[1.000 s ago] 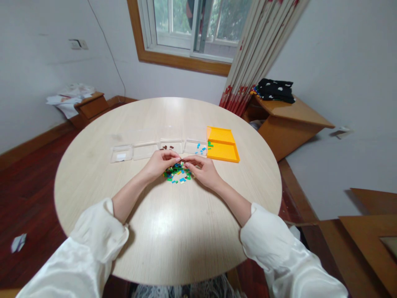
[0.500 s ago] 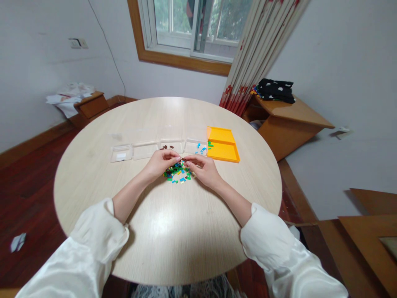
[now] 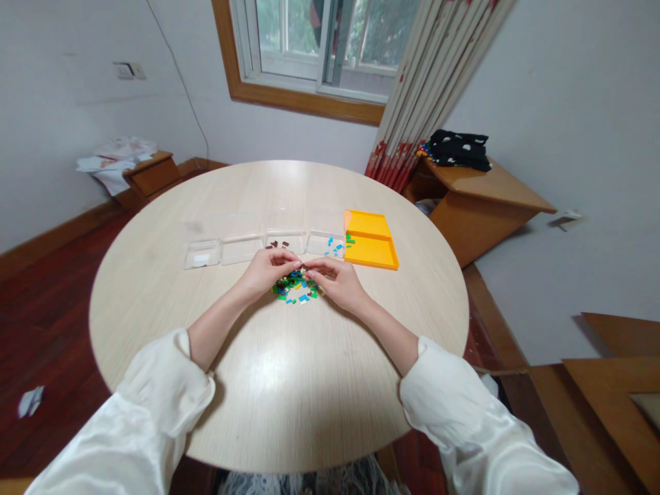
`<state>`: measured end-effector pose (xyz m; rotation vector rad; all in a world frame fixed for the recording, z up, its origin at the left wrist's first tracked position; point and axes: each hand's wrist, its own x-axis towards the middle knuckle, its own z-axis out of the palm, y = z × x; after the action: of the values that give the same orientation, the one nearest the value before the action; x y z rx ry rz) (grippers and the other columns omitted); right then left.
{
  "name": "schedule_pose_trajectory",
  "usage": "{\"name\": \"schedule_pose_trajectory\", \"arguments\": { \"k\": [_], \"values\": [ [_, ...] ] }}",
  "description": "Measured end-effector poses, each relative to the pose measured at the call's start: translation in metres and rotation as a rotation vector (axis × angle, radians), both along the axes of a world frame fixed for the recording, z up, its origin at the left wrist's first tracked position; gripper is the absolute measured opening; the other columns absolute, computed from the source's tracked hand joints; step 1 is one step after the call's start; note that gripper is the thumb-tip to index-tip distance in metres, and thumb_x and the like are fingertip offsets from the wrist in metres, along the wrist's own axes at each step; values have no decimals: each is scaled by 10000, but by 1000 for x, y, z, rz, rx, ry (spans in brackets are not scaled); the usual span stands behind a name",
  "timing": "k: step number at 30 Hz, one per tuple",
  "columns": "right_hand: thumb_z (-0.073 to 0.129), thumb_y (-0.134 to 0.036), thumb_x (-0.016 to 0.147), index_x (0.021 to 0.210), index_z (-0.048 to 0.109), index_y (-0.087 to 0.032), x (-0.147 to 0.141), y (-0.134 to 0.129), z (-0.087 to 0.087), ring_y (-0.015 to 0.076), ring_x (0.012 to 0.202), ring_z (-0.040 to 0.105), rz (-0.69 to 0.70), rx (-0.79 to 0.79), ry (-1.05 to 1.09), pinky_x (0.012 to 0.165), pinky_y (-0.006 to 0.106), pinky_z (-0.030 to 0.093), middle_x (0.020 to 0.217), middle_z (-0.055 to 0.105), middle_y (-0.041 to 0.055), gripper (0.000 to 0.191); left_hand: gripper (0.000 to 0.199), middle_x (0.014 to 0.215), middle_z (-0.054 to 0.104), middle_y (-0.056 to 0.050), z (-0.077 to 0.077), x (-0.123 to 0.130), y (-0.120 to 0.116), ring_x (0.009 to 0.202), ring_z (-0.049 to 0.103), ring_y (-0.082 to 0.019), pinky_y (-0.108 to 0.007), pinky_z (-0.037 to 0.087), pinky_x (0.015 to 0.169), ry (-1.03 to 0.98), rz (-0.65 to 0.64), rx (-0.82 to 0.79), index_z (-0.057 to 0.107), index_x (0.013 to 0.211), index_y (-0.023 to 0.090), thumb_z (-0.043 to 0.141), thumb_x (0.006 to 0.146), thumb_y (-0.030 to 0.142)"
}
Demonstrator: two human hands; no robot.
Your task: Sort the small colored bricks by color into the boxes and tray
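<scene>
My left hand (image 3: pixel 269 273) is closed in a pinch, its thumb and forefinger meeting the fingertips of my right hand (image 3: pixel 337 280). The right fingers are pinched too, and a tiny dark building brick (image 3: pixel 302 264) shows between the two hands, mostly hidden by the fingers. Right below the fingertips lies a loose pile of small building bricks (image 3: pixel 295 282) in green, blue, yellow, white and brown. A few blue and green ones (image 3: pixel 304 298) lie at its near edge.
Behind my hands stand clear plastic boxes (image 3: pixel 242 260) with raised lids. One contains brown bricks (image 3: pixel 277 244), another blue bricks (image 3: pixel 333 246). An open yellow box (image 3: pixel 374 260) at their right holds green bricks (image 3: pixel 350 239). All rest on a round wooden table (image 3: pixel 268 399).
Both hands stay in nearly the same place over the pile. The brown brick at the fingertips shows less than before.
</scene>
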<state>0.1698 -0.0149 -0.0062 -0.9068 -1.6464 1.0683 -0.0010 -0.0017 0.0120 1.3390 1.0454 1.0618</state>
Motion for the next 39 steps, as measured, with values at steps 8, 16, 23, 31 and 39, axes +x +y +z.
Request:
{"name": "schedule_pose_trajectory", "arguments": {
  "k": [8, 16, 23, 31, 39],
  "values": [
    [669, -287, 716, 856, 682, -178, -1, -1, 1, 139, 791, 664, -2, -28, 25, 797, 318, 532, 862, 710, 45, 178, 353, 587, 614, -6, -1, 2, 0, 551, 531, -115, -254, 406, 565, -24, 47, 12, 624, 612, 144, 786, 485, 430],
    [686, -296, 701, 847, 674, -171, -2, -2, 2, 139, 792, 663, -7, -45, 35, 783, 310, 530, 867, 708, 49, 193, 337, 598, 618, -8, -3, 3, 1, 553, 527, -107, -243, 396, 565, -61, 62, 3, 623, 616, 136, 791, 484, 397],
    [695, -296, 690, 833, 671, -170, -3, -2, 2, 139, 785, 660, -13, -34, 38, 764, 307, 530, 857, 703, 45, 192, 345, 596, 614, -6, -3, 4, 0, 555, 527, -107, -234, 376, 555, -74, 73, -3, 603, 628, 137, 783, 495, 400],
    [720, -298, 664, 817, 673, -178, -5, -2, 1, 129, 759, 659, -37, -51, 88, 737, 285, 537, 818, 701, 29, 200, 330, 592, 605, -5, -1, 5, -2, 556, 502, -104, -237, 367, 557, -63, 109, 26, 617, 605, 141, 756, 514, 426],
    [764, -385, 593, 828, 661, -171, -7, -1, 1, 145, 741, 673, -11, -217, 190, 734, 309, 547, 803, 712, 35, 334, 362, 576, 582, 10, -3, 6, -1, 542, 489, -100, -234, 365, 545, -62, 102, 43, 597, 613, 151, 749, 518, 465]
  ]
}}
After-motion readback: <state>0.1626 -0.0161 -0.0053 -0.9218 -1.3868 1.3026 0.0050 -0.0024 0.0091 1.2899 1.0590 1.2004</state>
